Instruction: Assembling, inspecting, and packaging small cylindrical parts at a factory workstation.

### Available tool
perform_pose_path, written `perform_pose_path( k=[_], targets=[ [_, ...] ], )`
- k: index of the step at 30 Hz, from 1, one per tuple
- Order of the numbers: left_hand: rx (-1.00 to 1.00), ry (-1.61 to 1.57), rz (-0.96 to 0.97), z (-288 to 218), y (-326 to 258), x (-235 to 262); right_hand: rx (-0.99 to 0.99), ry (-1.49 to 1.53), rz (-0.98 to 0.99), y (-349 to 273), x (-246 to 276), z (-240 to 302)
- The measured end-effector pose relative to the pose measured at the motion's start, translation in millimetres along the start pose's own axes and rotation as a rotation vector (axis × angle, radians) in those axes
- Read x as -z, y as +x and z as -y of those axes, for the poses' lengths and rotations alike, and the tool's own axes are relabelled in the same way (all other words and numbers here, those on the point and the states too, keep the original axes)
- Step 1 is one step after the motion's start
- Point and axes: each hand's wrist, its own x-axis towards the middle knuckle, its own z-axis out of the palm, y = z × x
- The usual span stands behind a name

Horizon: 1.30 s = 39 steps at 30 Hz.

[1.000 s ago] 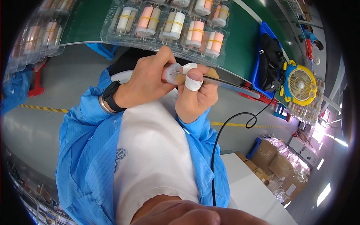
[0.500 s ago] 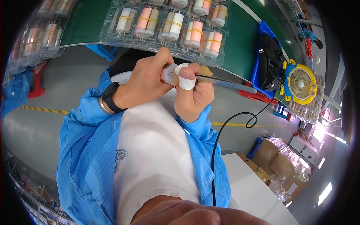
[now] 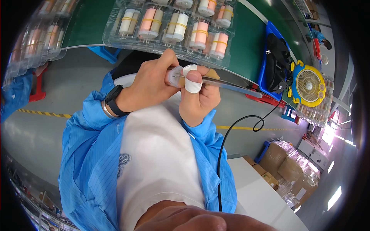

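My left hand [image 3: 146, 86], with a dark watch at the wrist, is closed around a small pinkish cylinder [image 3: 174, 76] with a whitish, translucent end. That end faces right; the rest is hidden in the fingers. My right hand [image 3: 199, 98] has white tape [image 3: 192, 86] wrapped on the thumb and a finger. It grips long metal tweezers [image 3: 237, 87], whose broad end sticks out to the right. Their thin tip reaches the end of the cylinder; whether it goes inside, I cannot tell. Both hands are in front of my chest, just short of the table edge.
A clear plastic tray [image 3: 165, 43] of banded pink, white and grey cylinders lies on the green table [image 3: 86, 29]. More trays [image 3: 42, 42] stand left. At right are a blue bin [image 3: 264, 79] with a black bag, a yellow fan [image 3: 309, 85] and a black cable [image 3: 220, 154].
The broad end of the tweezers has turned slightly and shows a different side. My right hand has shifted very little, and my left hand keeps its place on the cylinder.
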Motion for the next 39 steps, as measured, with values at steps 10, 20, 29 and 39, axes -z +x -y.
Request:
perform_pose_path(
  k=[10, 20, 29, 39],
  targets=[
    [0.01, -0.006, 0.014, 1, -2, 0, -0.047, 0.007, 0.043, -3, 1, 2],
    [0.048, -0.04, 0.031, 1, -3, -1, -0.023, -0.056, 0.055, -1, 3, 4],
    [0.042, -0.036, 0.044, 2, -3, -1, -0.056, -0.054, 0.027, -4, 1, 4],
    [-0.193, 0.236, 0.004, 14, -2, 5, 0.108, -0.422, 0.451, 28, 4, 24]
  ],
)
